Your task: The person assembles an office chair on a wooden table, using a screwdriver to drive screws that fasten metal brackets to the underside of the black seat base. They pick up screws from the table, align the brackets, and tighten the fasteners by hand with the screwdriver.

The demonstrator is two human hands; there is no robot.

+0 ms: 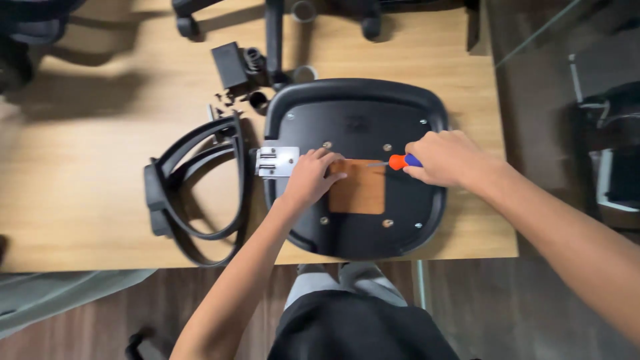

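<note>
A black chair seat (400, 120) lies upside down on a wooden table (80, 167), with a square opening (363, 193) in its middle showing the wood below. My right hand (448, 157) grips an orange and blue screwdriver (402, 161), its thin shaft pointing left toward my left hand. My left hand (309, 178) rests on the seat's underside by the opening's upper left corner, fingers bent over something too small to see. A silver metal bracket (277, 161) sits at the seat's left edge, just left of that hand.
Two black curved armrests (193, 193) lie left of the seat. Small black parts, a spring-like piece (253, 59) and a black block (229, 65) are scattered behind it. A chair base with castors (275, 27) stands at the far edge. The table ends just right of the seat.
</note>
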